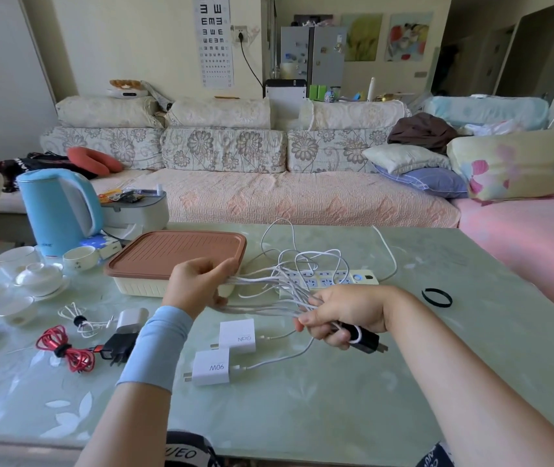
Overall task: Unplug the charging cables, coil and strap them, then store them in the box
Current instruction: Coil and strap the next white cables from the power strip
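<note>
Both forearms come in from the bottom edge, the left one wearing a pale blue wristband (157,348). Between them on the bench (302,399) sit two white chargers, the 90W charger (211,367) closest and the GaN charger (238,336) just behind it. Each has a thin white lead running off right toward the right hand; can't tell if those join the bundle.

Left hand (198,284) and right hand (343,315) hold a bundle of white cable (269,291) stretched between them, up off the bench. Left fingers are curled round one end of the loops, right in front of the box (141,289). Right fingers are clamped on the other end plus a black plug (366,340), with one white loop round that plug. More loose white loops spill up behind, over the strip (336,279), which lies just beside the box.

Box is cream, with its brown lid (181,251) on. A black strap (436,297) lies as a ring on the bench, right of the right wrist.

Over on the left there's a red cable (66,348), coiled and strapped, next to a black adapter (119,347). A small white coil (78,320) lies beside a white adapter (130,318). Behind those are white cups (39,278) and a blue kettle (56,210).
</note>
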